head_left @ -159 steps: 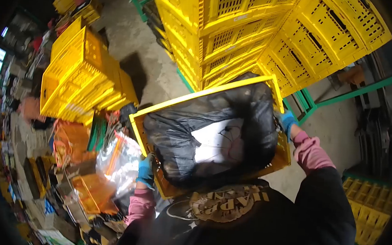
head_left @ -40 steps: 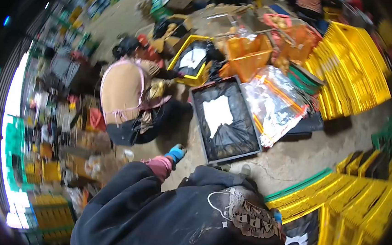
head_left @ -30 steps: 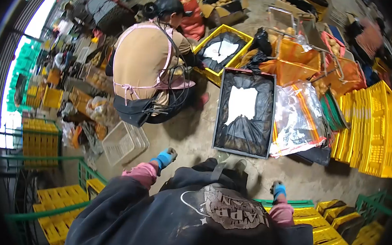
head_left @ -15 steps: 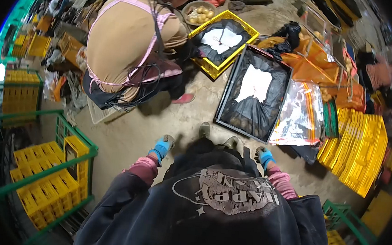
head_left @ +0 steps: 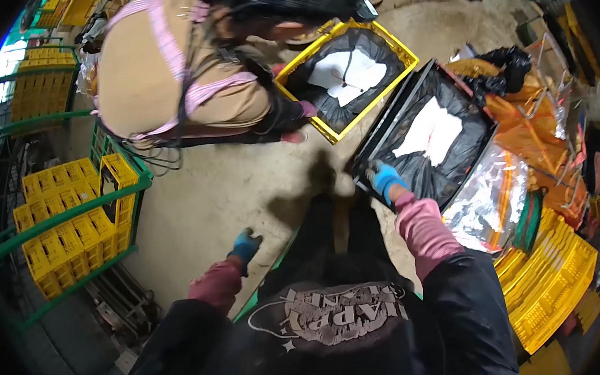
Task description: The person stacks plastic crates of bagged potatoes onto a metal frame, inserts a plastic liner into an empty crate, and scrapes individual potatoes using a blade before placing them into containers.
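Note:
My right hand [head_left: 383, 178], in a blue and dark glove, is at the near end of a black crate [head_left: 364, 150], its fingers closed over the rim. A black plastic liner [head_left: 450, 153] fills that crate, with a white sheet [head_left: 429, 132] on top. My left hand [head_left: 247, 245], gloved alike, hangs over the floor with its fingers apart and nothing in it. Ahead is a yellow crate [head_left: 347, 131], also lined in black plastic, with a white sheet [head_left: 347, 75] on it. A co-worker's gloved hand [head_left: 307, 109] touches its near left side.
A co-worker [head_left: 162, 64] bends over at the left. Folded yellow crates [head_left: 550, 278] lean at the right, beside clear plastic packaging [head_left: 489, 195] and orange net bags [head_left: 536, 136]. At the left, a green-framed cart [head_left: 72, 219] carries yellow crates [head_left: 74, 240].
My right hand has reached forward to the black crate. My left hand has stayed low at the left. The co-worker has leaned further over the yellow crate, and my view has shifted.

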A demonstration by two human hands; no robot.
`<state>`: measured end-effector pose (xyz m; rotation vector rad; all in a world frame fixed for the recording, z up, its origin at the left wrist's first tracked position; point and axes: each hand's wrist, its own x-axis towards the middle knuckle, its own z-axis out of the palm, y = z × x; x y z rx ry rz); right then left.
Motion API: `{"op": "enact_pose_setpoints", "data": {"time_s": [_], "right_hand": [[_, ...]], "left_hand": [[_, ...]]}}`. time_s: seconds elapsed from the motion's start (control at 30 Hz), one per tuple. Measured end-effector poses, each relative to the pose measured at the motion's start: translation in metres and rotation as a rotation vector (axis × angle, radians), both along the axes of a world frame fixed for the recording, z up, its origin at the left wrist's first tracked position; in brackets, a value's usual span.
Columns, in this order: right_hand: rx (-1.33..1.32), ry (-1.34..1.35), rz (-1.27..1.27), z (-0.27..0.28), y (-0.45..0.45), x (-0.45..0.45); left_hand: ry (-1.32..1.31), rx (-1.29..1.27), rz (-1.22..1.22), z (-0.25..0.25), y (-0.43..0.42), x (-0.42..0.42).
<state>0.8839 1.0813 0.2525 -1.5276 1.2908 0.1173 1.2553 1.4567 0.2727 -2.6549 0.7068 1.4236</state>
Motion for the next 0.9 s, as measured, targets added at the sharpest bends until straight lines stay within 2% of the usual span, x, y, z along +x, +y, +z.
{"op": "enact_pose_setpoints", "data": {"time_s": [0.07,0.1,0.13,0.17,0.2,0.23,0.3,0.37,0.43,0.5,0.57,0.63,0.7,0.77,0.83,0.87,0.9], "right_hand": [[-0.008,0.067,-0.050,-0.013,-0.013,0.014],[-0.112,0.065,-0.070,-0.041,-0.012,0.013],[-0.203,0.093,-0.093,-0.073,0.001,0.010],[-0.268,0.115,-0.079,-0.085,0.009,0.007],[-0.196,0.182,-0.061,-0.077,0.014,0.006],[-0.130,0.250,-0.038,-0.073,0.022,0.006],[-0.127,0.292,0.006,-0.100,0.058,-0.004],[-0.148,0.330,0.061,-0.120,0.076,-0.012],[-0.307,0.368,0.199,-0.127,0.096,-0.009],[-0.335,0.398,0.220,-0.138,0.107,-0.004],[-0.488,0.454,0.279,-0.154,0.114,-0.004],[-0.579,0.496,0.325,-0.171,0.112,-0.006],[-0.629,0.391,0.390,-0.173,0.107,-0.012],[-0.683,0.328,0.402,-0.178,0.104,-0.017],[-0.670,0.243,0.439,-0.183,0.097,-0.023],[-0.681,0.229,0.438,-0.179,0.095,-0.022],[-0.661,0.256,0.439,-0.178,0.094,-0.019]], "left_hand": [[0.079,-0.131,-0.167,0.004,-0.071,-0.034],[0.064,-0.277,-0.333,-0.046,-0.086,-0.035],[0.111,-0.266,-0.404,-0.063,-0.119,-0.042],[-0.007,-0.352,-0.544,-0.090,-0.144,-0.052],[-0.044,-0.378,-0.653,-0.114,-0.171,-0.053],[-0.075,-0.184,-0.729,-0.127,-0.205,-0.057],[-0.183,-0.114,-1.025,-0.189,-0.226,-0.043],[-0.163,0.090,-1.159,-0.213,-0.261,-0.031],[-0.137,0.148,-1.213,-0.244,-0.254,-0.007],[-0.100,0.177,-1.221,-0.265,-0.242,0.012],[-0.126,0.176,-1.261,-0.282,-0.229,0.024],[-0.153,0.071,-1.260,-0.302,-0.224,0.033],[-0.209,-0.009,-1.290,-0.315,-0.224,0.040],[-0.410,-0.200,-1.450,-0.347,-0.226,0.056],[-0.328,-0.007,-1.500,-0.373,-0.256,0.061],[-0.267,0.155,-1.548,-0.367,-0.280,0.053],[-0.263,0.264,-1.613,-0.393,-0.287,0.059]]}}
